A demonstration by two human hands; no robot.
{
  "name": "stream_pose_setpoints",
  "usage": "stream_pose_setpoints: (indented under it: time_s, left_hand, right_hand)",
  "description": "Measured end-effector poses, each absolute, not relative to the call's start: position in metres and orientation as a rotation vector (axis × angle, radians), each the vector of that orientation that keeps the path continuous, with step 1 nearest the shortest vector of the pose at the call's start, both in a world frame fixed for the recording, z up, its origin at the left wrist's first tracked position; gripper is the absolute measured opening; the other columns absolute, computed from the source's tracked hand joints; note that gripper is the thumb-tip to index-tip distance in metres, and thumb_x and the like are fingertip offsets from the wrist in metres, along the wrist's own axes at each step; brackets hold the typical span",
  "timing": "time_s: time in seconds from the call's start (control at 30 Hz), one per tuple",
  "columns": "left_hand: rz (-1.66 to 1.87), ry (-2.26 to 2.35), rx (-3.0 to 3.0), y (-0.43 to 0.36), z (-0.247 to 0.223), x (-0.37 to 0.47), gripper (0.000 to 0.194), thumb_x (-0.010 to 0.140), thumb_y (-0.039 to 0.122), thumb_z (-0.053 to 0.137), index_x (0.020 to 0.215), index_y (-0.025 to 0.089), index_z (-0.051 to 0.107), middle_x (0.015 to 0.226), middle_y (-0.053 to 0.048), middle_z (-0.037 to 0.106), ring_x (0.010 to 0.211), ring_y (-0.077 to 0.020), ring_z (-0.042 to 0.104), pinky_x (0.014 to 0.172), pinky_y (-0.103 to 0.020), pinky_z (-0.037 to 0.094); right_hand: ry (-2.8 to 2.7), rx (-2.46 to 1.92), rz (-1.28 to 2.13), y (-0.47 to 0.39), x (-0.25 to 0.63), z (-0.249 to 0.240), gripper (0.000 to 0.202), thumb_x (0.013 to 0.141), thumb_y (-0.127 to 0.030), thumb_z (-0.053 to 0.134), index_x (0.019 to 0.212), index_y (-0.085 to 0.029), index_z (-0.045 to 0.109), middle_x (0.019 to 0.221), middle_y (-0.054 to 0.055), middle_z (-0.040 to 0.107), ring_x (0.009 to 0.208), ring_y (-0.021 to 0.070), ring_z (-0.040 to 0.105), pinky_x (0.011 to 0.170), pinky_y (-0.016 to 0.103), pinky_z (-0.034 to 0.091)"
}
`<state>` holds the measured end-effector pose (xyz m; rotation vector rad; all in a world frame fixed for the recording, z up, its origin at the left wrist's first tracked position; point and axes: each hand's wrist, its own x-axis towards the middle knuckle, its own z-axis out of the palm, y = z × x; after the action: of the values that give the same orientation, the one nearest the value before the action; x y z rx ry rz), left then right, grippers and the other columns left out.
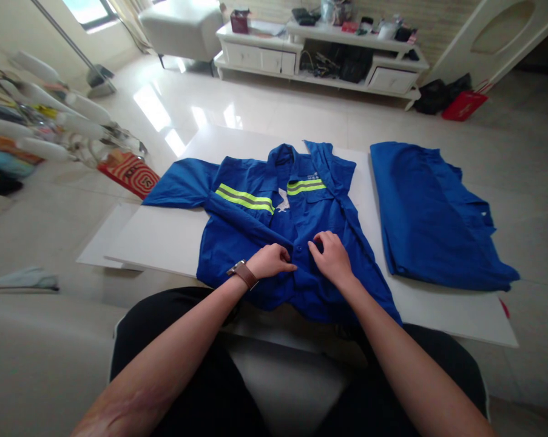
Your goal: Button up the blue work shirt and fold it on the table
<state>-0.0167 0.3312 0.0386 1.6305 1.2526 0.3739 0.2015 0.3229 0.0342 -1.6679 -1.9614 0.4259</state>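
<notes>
A blue work jacket [319, 215] with yellow-green and grey stripes lies front up, its collar pointing away from me and its lower edge towards my lap. My left hand [272, 261], with a brown-strapped watch on the wrist, is at the front opening, its fingers closed in a pinch at the cloth edge. Just right of the opening, my right hand [331, 255] touches the jacket with thumb and fingertips curled together near a button. What exactly lies between the fingertips of either hand is too small to make out.
Folded blue clothing [428, 218] lies on the right of the low white table [164, 240]. A red patterned bag [130, 173] stands past the table's left end. Across the floor are a white cabinet [260, 59] and a pale stool [182, 30].
</notes>
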Motion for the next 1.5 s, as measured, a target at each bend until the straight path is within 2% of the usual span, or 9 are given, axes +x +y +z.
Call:
stream_pose_setpoints:
  time_s: [0.1, 0.23, 0.43, 0.63, 0.83, 0.97, 1.1, 1.33, 1.5]
  left_hand:
    - [0.227, 1.368, 2.011, 0.312, 0.038, -0.021, 0.051, 0.058, 0.033, 0.091, 0.105, 0.021, 0.075, 0.112, -0.013, 0.072, 0.104, -0.0327, 0.064, 0.083, -0.039, 0.052]
    - [-0.01, 1.318, 2.295, 0.284, 0.045, -0.017, 0.078, 0.069, 0.028, 0.085, 0.141, 0.026, 0.056, 0.152, -0.017, 0.05, 0.136, -0.0389, 0.046, 0.099, -0.053, 0.048]
    - [-0.095, 1.151, 2.062, 0.318, 0.073, -0.046, 0.012, 0.082, 0.025, 0.065, 0.086, 0.023, 0.076, 0.089, -0.004, 0.075, 0.086, -0.0206, 0.069, 0.075, -0.028, 0.05]
    - [0.213, 1.853, 2.08, 0.356, 0.069, -0.06, 0.026, 0.085, 0.042, 0.068, 0.094, 0.017, 0.068, 0.097, -0.01, 0.074, 0.09, -0.0251, 0.068, 0.076, -0.032, 0.05]
    - [0.026, 2.003, 2.01, 0.362, 0.041, -0.037, 0.017, 0.09, 0.018, 0.051, 0.092, 0.014, 0.067, 0.1, -0.018, 0.074, 0.095, -0.0315, 0.07, 0.081, -0.039, 0.05]
    - [0.66, 1.821, 1.538, 0.388, 0.048, -0.033, 0.013, 0.09, 0.025, 0.056, 0.083, 0.017, 0.061, 0.081, -0.008, 0.07, 0.077, -0.0214, 0.067, 0.07, -0.031, 0.049]
    - [1.007, 1.505, 1.122, 0.401, 0.051, -0.032, 0.018, 0.094, 0.031, 0.053, 0.105, 0.017, 0.057, 0.091, -0.005, 0.073, 0.073, -0.0144, 0.066, 0.064, -0.025, 0.048]
    - [0.343, 1.689, 1.986, 0.373, 0.038, -0.033, 0.014, 0.084, 0.018, 0.062, 0.097, 0.018, 0.065, 0.102, -0.01, 0.073, 0.096, -0.0234, 0.067, 0.088, -0.034, 0.051]
    - [-0.065, 1.707, 2.214, 0.359, 0.04, -0.037, 0.017, 0.087, 0.026, 0.063, 0.103, 0.021, 0.068, 0.108, -0.01, 0.072, 0.098, -0.0281, 0.07, 0.081, -0.037, 0.053]
  right_hand:
    - [-2.127, -1.762, 0.3, 0.318, 0.222, 0.027, 0.016, 0.088, -0.029, 0.063, 0.103, -0.023, 0.064, 0.118, 0.014, 0.067, 0.111, 0.031, 0.058, 0.081, 0.042, 0.049]
    - [-2.334, -1.872, 0.247, 0.307, 0.235, 0.024, 0.037, 0.091, -0.029, 0.06, 0.127, -0.02, 0.06, 0.14, 0.02, 0.061, 0.121, 0.0348, 0.059, 0.083, 0.044, 0.049]
    - [-2.588, -2.052, 0.238, 0.288, 0.224, 0.055, 0.026, 0.1, -0.035, 0.046, 0.112, -0.021, 0.064, 0.099, 0.011, 0.074, 0.082, 0.0247, 0.069, 0.072, 0.036, 0.045]
    - [-2.527, -1.89, 0.289, 0.291, 0.216, 0.058, 0.022, 0.098, -0.03, 0.047, 0.103, -0.02, 0.066, 0.107, 0.011, 0.07, 0.105, 0.0265, 0.062, 0.089, 0.036, 0.047]
    - [-2.405, -1.622, 0.385, 0.299, 0.199, 0.052, 0.034, 0.095, -0.025, 0.052, 0.128, -0.018, 0.059, 0.146, 0.013, 0.056, 0.134, 0.0261, 0.05, 0.103, 0.039, 0.045]
    - [-2.513, -1.616, 0.438, 0.299, 0.19, 0.054, 0.029, 0.099, -0.027, 0.047, 0.123, -0.019, 0.062, 0.125, 0.012, 0.069, 0.119, 0.0255, 0.059, 0.093, 0.038, 0.046]
    - [-2.588, -1.663, 0.403, 0.299, 0.188, 0.054, 0.023, 0.101, -0.027, 0.046, 0.108, -0.021, 0.067, 0.108, 0.009, 0.073, 0.108, 0.0253, 0.061, 0.084, 0.037, 0.044]
    - [-2.507, -1.812, 0.33, 0.305, 0.183, 0.049, 0.029, 0.104, -0.032, 0.043, 0.096, -0.022, 0.069, 0.099, 0.008, 0.073, 0.102, 0.0237, 0.061, 0.08, 0.035, 0.044]
    - [-2.41, -1.954, 0.348, 0.311, 0.178, 0.046, 0.022, 0.099, -0.039, 0.056, 0.105, -0.023, 0.07, 0.099, 0.008, 0.073, 0.099, 0.0238, 0.064, 0.077, 0.034, 0.047]
